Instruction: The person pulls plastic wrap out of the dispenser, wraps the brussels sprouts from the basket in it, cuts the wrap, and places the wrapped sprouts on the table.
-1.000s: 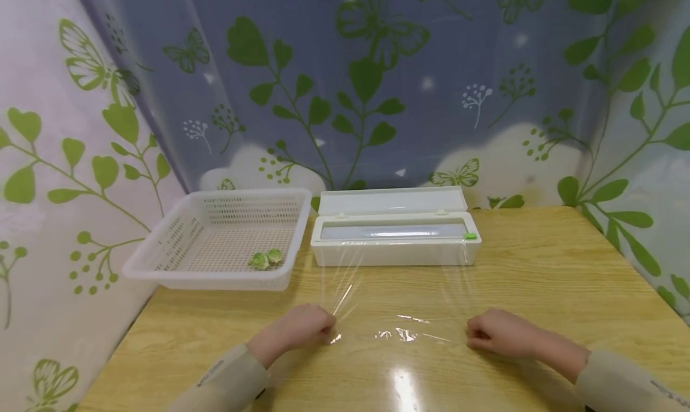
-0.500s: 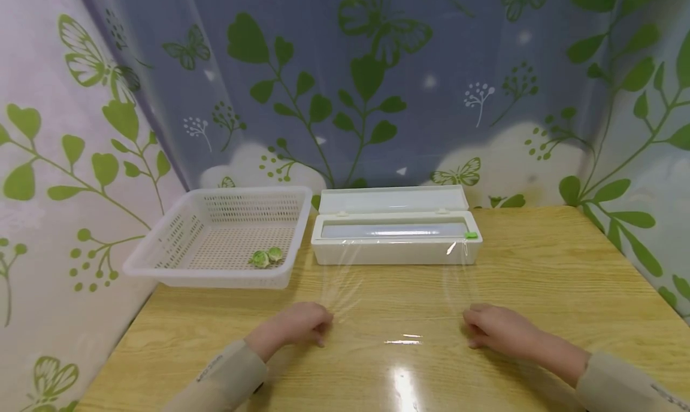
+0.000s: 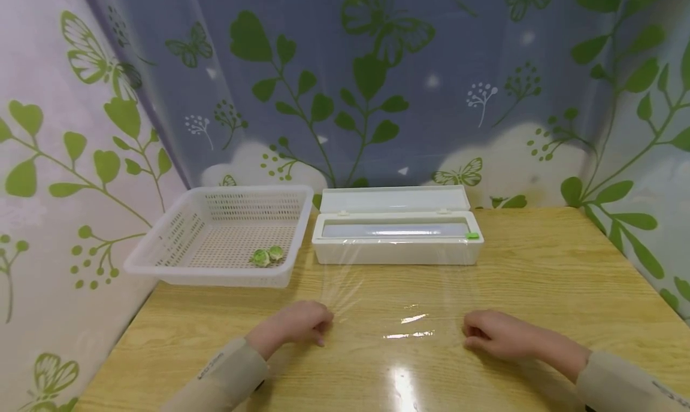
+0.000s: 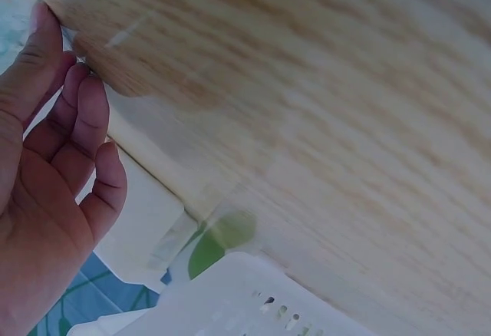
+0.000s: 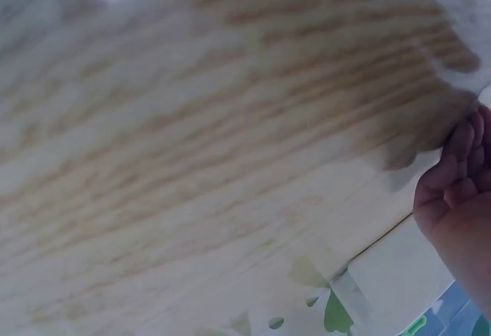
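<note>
A clear sheet of plastic wrap stretches toward me from a white wrap dispenser box, its lid raised at the back. Inside the box lies the wrap roll, and a small green slider sits at its right end. My left hand pinches the sheet's near left corner; in the left wrist view that hand has thumb and fingertips together at the film edge. The near right corner is pinched by my right hand, seen partly at the right edge of its wrist view.
Left of the box stands a white perforated basket holding two halved green vegetables, like small cabbages. The wood-grain table meets a patterned curtain behind. Glare shines on the tabletop near the front.
Both hands keep hold of the film and stay nearly in place, the left drawn back slightly to the left. Reflections on the sheet have shifted and its creases look a little different.
</note>
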### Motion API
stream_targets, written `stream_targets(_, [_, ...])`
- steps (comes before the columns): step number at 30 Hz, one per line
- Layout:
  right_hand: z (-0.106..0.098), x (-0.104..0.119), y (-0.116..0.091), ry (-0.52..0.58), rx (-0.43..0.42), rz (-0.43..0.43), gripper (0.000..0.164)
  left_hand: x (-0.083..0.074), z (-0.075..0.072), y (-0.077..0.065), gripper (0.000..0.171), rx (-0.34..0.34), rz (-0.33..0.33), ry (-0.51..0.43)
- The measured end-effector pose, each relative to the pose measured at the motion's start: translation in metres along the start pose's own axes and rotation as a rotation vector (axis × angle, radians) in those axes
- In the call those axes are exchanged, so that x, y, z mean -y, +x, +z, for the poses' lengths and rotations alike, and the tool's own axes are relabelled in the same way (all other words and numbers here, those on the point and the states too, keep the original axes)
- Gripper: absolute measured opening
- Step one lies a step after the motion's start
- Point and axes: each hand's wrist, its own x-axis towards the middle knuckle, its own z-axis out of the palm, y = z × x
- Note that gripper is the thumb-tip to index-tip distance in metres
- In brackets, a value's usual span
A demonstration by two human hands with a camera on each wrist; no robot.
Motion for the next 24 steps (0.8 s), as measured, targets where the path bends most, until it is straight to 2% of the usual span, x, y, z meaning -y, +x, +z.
stream_targets(6, [0.0017,0.001,0.0028,-0.093,-0.049,-0.007,0.026,-0.0003,-0.0012,0.0002,0.034,0.004,-0.021,0.015])
stream_targets(12, [0.0042,0.0052,0.0027,-0.244,-0.108,0.044,0.035,-0.001,-0.0006,0.0006,0.034,0.024,-0.039,0.007])
stream_targets(15, [0.0046,0.0063,0.0037,-0.275,-0.122,0.058,0.038,-0.001,-0.0015,0.0001,0.033,0.025,-0.043,0.011])
stream_targets(17, [0.0049,0.0063,0.0039,-0.248,-0.109,0.076,0.037,-0.0017,-0.0015,-0.0004,0.032,0.026,-0.045,0.005])
stream_targets(22, [0.0026,0.0032,0.0035,-0.048,-0.022,0.133,0.025,-0.0013,-0.0017,0.0,0.031,0.033,-0.052,-0.006])
stream_targets(24, [0.0016,0.0018,0.0024,0.02,0.0,0.131,0.022,-0.0005,-0.0006,0.0002,0.031,0.037,-0.052,-0.01])
